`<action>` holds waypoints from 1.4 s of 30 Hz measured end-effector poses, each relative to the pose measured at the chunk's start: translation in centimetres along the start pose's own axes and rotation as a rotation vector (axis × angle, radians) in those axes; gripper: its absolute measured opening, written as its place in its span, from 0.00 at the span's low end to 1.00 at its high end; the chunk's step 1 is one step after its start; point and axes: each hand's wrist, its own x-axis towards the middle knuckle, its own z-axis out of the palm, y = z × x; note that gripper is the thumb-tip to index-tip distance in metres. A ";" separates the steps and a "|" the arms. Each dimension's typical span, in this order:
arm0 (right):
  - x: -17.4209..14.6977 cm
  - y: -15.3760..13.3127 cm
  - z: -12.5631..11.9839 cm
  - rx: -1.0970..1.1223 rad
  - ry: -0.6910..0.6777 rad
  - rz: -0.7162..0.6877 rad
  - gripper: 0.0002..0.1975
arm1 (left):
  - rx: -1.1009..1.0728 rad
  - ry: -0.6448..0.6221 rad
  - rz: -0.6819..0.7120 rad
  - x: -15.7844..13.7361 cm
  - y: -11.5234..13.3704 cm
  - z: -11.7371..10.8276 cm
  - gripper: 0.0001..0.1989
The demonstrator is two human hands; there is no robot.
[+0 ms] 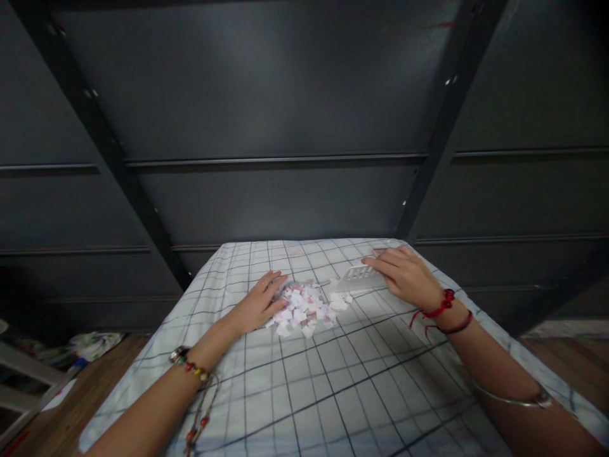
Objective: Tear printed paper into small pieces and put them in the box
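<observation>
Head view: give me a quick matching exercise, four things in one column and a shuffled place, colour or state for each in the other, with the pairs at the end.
1. Scraps
2. Left hand
3. Right hand
4. Cloth

A. Gripping the white slotted tool
B. Pale with dark grid lines
C. Heaped between the two hands
D. At the left side of the heap, fingers spread

Pairs: 1-C, 2-D, 3-A, 4-B

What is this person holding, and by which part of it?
The right-hand grip holds a white slotted piece near its right end in the picture. The left-hand grip touches the paper scraps, nothing visibly held.
</observation>
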 end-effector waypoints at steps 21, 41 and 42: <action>-0.4 0.9 -0.1 -0.013 -0.023 -0.017 0.19 | -0.002 -0.010 0.006 0.0 -0.1 0.1 0.26; -0.4 1.2 -0.8 0.065 0.027 -0.042 0.19 | 0.032 0.007 0.032 0.1 -0.4 0.3 0.26; -0.4 1.1 -0.7 0.047 0.031 -0.031 0.19 | 0.032 0.009 0.035 0.1 -0.4 0.3 0.27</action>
